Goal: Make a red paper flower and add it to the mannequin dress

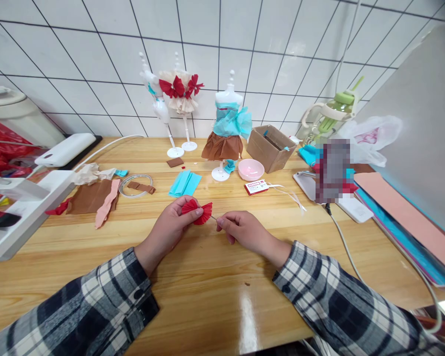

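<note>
Pinched at its middle between thumb and fingers of my left hand [174, 217] is a red pleated crepe-paper bow [206, 213], fanned out to both sides. From its right side a short, thin, dark strand [213, 217] runs to my right hand [241, 226], whose thumb and forefinger close on it. Whether this is wire or thread I cannot tell. Beyond the bow lies folded blue crepe paper [185, 183]. A small mannequin [229, 96] in a blue top and brown paper skirt [222, 147] stands upright farther back.
Two more mannequin stands [175, 152] are at the tiled wall. A pink bowl [251, 170], cardboard box [269, 151] and labelled card [256, 187] stand or lie right of centre. Left are a tape roll [123, 190] and brown paper scraps [89, 198]; a cable [343, 242] crosses the right side.
</note>
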